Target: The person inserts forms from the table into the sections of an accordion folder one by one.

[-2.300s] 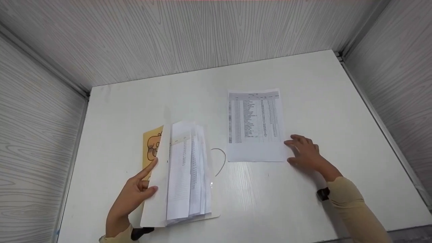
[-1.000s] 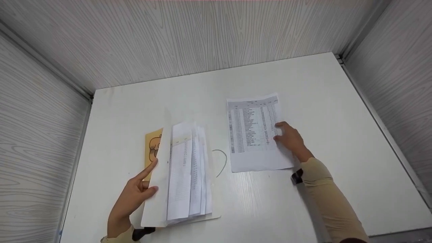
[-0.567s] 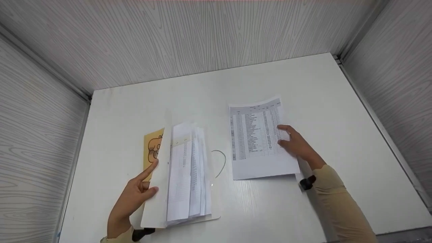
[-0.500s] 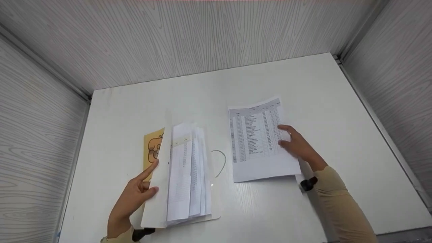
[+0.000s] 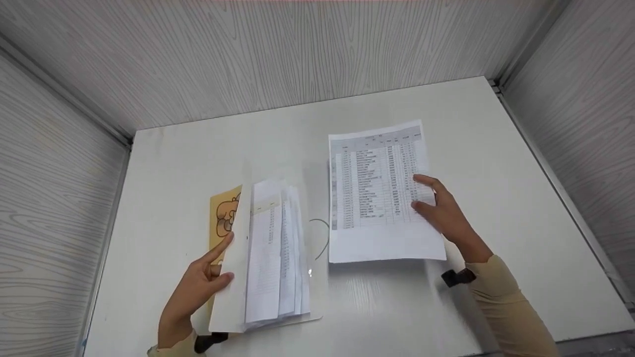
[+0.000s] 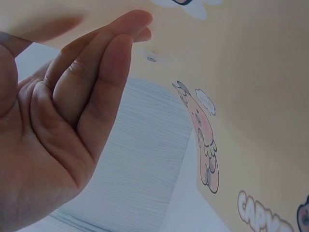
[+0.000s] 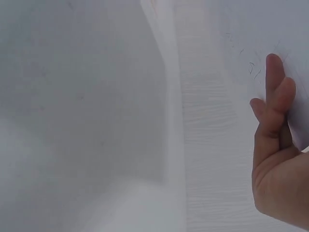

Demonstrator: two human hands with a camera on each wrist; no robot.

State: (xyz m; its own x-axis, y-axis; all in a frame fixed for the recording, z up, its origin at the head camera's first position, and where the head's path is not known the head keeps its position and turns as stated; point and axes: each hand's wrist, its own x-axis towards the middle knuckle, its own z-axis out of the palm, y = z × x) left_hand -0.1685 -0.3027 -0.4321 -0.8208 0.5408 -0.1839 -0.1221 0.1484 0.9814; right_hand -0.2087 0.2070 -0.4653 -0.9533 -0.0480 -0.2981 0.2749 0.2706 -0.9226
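My left hand [image 5: 191, 287] holds the raised front cover of a file folder [image 5: 229, 302], thumb on the white inner side and fingers on the yellow cartoon side. The left wrist view shows the fingers behind the cover's printed face [image 6: 260, 96]. Inside the folder stand several printed sheets [image 5: 264, 277], fanned a little. My right hand [image 5: 446, 213] pinches a printed table sheet [image 5: 379, 245] by its right edge, thumb on its front and other fingers behind. The sheet is lifted, its shadow falling on the table below.
A thin elastic cord [image 5: 326, 233] loops out from the folder's right side, partly hidden by the sheet. The white table [image 5: 297, 124] is bounded by a grey wood-grain back panel [image 5: 297, 54] and side panels. Dark wrist straps sit at both sleeves.
My right hand has moved from beside the flat sheet to its right edge, taken hold of it and lifted it off the table. The left hand and folder stay nearly still.
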